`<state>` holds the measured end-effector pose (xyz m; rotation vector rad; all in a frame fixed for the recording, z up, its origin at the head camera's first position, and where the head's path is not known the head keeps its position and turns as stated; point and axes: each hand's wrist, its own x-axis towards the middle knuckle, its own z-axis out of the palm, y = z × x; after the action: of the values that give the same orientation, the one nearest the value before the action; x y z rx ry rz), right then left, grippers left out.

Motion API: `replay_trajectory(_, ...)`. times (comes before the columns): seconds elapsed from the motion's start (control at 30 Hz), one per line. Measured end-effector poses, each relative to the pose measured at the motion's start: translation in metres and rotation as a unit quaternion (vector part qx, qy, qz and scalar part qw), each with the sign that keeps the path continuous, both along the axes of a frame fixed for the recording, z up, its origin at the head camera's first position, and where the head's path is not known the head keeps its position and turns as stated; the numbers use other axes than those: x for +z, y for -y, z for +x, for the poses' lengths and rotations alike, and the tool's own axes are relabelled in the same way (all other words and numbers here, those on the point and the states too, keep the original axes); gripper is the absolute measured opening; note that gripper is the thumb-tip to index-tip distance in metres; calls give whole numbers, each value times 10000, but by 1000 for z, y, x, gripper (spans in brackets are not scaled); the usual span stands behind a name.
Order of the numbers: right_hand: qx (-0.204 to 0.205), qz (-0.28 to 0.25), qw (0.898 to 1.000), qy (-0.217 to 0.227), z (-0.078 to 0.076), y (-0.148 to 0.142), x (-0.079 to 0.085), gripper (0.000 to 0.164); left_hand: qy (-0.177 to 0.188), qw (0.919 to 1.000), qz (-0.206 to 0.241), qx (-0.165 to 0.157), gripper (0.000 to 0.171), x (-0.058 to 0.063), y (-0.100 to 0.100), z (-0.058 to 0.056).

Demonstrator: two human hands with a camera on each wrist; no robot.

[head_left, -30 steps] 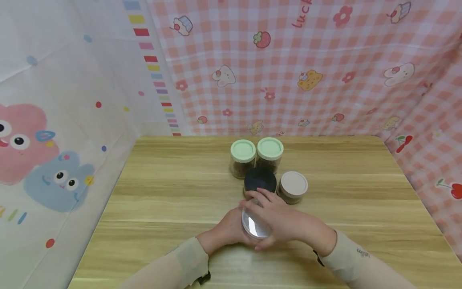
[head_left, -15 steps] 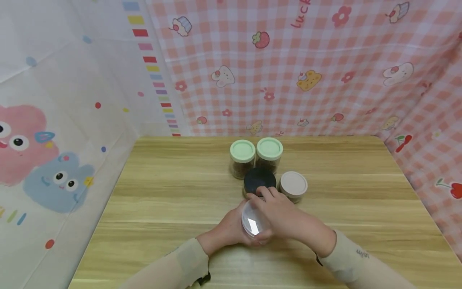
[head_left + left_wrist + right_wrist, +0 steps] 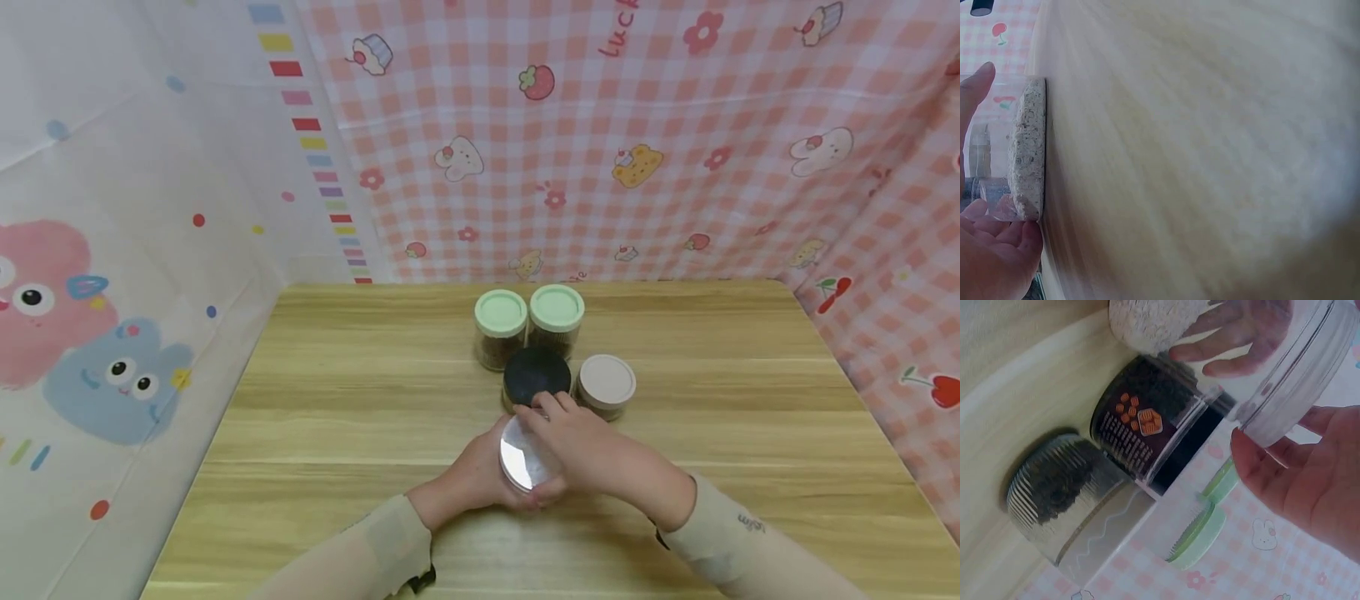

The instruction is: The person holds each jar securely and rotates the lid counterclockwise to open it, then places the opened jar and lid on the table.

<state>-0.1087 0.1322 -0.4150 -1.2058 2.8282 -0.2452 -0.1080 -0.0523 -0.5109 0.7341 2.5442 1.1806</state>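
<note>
A clear plastic jar [image 3: 1030, 150] stands near the table's front, its bottom filled with a pale, flaky material. My left hand [image 3: 480, 471] grips its body from the left, with the thumb and fingers on opposite sides in the left wrist view. Over the top sits a clear round lid [image 3: 527, 457], which my right hand [image 3: 592, 450] grips at the rim. The right wrist view shows the right fingertips [image 3: 1246, 453] against the lid's edge. Just behind is a black-lidded jar [image 3: 537, 372] with a dark printed label, overlapped by the right fingers in the head view.
Two jars with mint-green lids, a left one [image 3: 501, 313] and a right one [image 3: 557, 308], stand side by side farther back. A ribbed jar with a beige lid [image 3: 607, 382] is close to the right hand. Patterned cloth [image 3: 480, 208] rises behind the wooden table [image 3: 337, 375].
My right hand's fingers have shifted around the lid's rim, the thumb moving in toward its near edge. The left hand keeps its hold on the jar. The head view has shifted slightly.
</note>
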Motion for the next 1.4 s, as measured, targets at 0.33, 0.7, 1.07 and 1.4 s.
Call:
replay_trajectory(0.33,245,-69,9993,283,-2,-1,1,101,-100,9999,-7,-90,120,1,1,1)
replay_trajectory(0.7,416,-36,9986,338,-3,-1,5,95,-159,9999,-60,12,116,-1,-1,2)
replay_trajectory(1.07,214,117,9997,-27,-2,3,4,97,12,9999,106,51,118,-3,-1,-1)
replay_trajectory(1.4,-184,-91,9998,72,-3,2,4,95,83,9996,256,-4,117,-4,0,-2)
